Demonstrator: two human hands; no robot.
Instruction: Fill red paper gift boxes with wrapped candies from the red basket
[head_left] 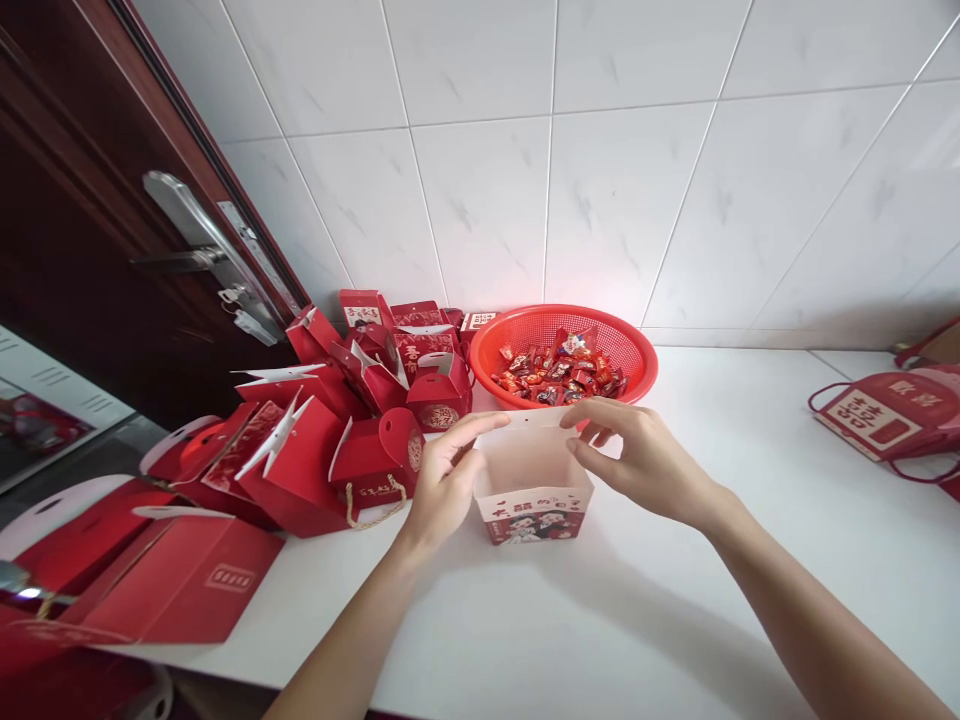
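Note:
A small open-topped paper box [534, 525], red and white with two cartoon figures on its front, stands upright on the white table. Its inside looks pale and bare. My left hand [448, 480] is at the box's left rim, fingers curved, gripping the upper left edge. On the right, my right hand [626, 455] has thumb and fingertips at the top right edge of the box. Just behind the box is a red mesh basket [641, 372] holding several wrapped candies [559, 375].
Several red gift boxes [300, 465] crowd the table's left side, some with rope handles. More red boxes [874, 415] lie at the far right. White wall tiles [480, 210] rise behind the table [675, 620]. A dark door [97, 200] with a metal handle stands at the left.

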